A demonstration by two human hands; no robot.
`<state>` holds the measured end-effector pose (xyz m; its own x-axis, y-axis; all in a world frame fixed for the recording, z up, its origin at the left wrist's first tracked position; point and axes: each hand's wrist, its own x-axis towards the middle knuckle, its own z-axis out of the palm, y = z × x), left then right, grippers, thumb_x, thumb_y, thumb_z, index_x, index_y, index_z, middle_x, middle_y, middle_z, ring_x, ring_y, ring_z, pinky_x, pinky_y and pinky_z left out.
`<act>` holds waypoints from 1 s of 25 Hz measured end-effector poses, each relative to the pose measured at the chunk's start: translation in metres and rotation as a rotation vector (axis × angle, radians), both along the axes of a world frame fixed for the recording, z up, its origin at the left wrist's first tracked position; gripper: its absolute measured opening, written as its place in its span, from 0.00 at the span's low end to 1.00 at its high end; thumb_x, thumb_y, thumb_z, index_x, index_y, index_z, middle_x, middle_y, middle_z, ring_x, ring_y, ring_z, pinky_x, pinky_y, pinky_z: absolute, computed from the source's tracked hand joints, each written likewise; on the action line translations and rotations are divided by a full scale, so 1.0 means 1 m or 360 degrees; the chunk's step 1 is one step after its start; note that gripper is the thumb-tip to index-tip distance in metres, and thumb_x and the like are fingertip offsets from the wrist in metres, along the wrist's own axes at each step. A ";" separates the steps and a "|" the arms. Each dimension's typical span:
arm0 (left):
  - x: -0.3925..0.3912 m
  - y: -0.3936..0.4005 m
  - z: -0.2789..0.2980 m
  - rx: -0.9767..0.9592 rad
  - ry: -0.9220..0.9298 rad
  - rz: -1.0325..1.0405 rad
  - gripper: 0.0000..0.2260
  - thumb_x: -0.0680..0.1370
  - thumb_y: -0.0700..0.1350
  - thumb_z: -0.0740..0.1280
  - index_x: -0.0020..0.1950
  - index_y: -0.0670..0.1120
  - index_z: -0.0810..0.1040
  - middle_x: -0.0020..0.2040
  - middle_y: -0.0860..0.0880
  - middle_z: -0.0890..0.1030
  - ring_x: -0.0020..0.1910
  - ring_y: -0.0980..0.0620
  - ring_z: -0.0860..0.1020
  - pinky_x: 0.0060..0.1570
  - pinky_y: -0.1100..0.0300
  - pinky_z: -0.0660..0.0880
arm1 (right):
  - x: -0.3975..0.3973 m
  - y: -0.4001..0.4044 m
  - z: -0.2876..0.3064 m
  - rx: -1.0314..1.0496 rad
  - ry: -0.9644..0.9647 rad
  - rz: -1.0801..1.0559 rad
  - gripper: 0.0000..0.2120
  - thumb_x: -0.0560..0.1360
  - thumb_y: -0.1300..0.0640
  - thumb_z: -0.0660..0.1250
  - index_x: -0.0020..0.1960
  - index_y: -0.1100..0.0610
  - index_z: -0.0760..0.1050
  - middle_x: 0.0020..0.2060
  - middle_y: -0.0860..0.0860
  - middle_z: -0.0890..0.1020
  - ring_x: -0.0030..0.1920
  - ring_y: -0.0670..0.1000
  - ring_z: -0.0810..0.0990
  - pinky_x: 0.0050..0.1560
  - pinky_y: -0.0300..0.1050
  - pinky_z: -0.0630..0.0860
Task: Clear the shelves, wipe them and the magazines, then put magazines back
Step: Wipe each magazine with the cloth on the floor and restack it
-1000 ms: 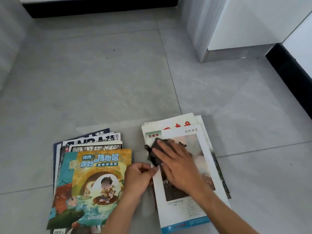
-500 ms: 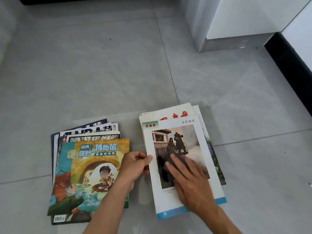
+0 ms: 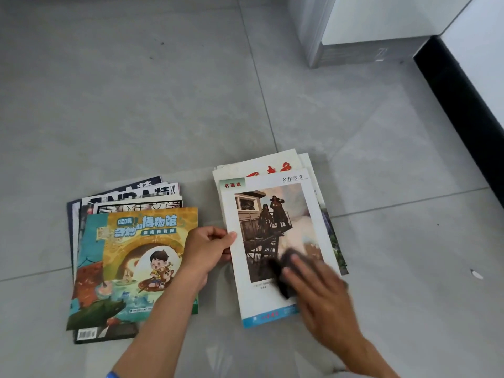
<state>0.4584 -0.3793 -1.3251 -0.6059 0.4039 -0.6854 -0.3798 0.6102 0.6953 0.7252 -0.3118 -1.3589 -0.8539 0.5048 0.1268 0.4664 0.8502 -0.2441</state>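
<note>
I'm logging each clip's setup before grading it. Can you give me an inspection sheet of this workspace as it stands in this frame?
Surface: grey tiled floor, a few small dark specks and a pale scrap at right.
Job's things: right pile topped by a white-bordered magazine; left pile topped by a cartoon-cover magazine; dark cloth on the white-bordered cover.
Clutter: nothing seen.
Hands: left hand pinches the white-bordered magazine's left edge; right hand, blurred, presses the cloth with straight fingers.
Cables: nothing seen.
Surroundings: white cabinet with grey base at upper right; black skirting along the right wall.
</note>
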 end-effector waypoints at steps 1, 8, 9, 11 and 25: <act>0.000 0.000 0.000 -0.0003 0.0010 -0.0003 0.06 0.74 0.39 0.74 0.44 0.37 0.80 0.41 0.42 0.85 0.36 0.49 0.84 0.38 0.57 0.82 | 0.010 0.014 0.004 -0.0052 0.0076 -0.0292 0.20 0.82 0.51 0.56 0.72 0.53 0.74 0.76 0.51 0.67 0.73 0.59 0.69 0.69 0.58 0.68; 0.002 0.001 0.000 0.0009 0.0053 -0.0025 0.05 0.75 0.39 0.73 0.44 0.38 0.80 0.41 0.42 0.85 0.38 0.49 0.83 0.37 0.57 0.82 | -0.037 -0.055 0.000 -0.0142 0.0012 -0.0186 0.22 0.82 0.48 0.52 0.75 0.46 0.67 0.77 0.47 0.65 0.73 0.57 0.66 0.69 0.58 0.64; 0.003 0.001 0.000 0.0007 0.0077 -0.0043 0.05 0.76 0.39 0.73 0.44 0.38 0.80 0.41 0.43 0.84 0.37 0.51 0.83 0.36 0.59 0.81 | -0.045 -0.036 0.003 -0.0186 0.0007 -0.0268 0.22 0.83 0.46 0.49 0.75 0.46 0.66 0.77 0.47 0.65 0.74 0.56 0.65 0.71 0.58 0.64; 0.003 0.000 -0.001 0.0010 0.0102 -0.0070 0.05 0.76 0.40 0.72 0.43 0.39 0.80 0.41 0.44 0.85 0.39 0.50 0.84 0.35 0.60 0.80 | -0.070 0.016 0.008 -0.0258 -0.0017 -0.0535 0.24 0.82 0.46 0.49 0.75 0.48 0.66 0.77 0.49 0.65 0.73 0.57 0.65 0.72 0.59 0.66; 0.001 -0.001 -0.007 0.0084 0.0077 -0.0027 0.07 0.75 0.38 0.73 0.39 0.39 0.78 0.38 0.43 0.84 0.36 0.49 0.83 0.32 0.60 0.79 | 0.019 0.013 -0.001 -0.0295 0.0175 -0.0720 0.26 0.76 0.52 0.56 0.74 0.52 0.70 0.78 0.48 0.63 0.63 0.59 0.75 0.65 0.47 0.69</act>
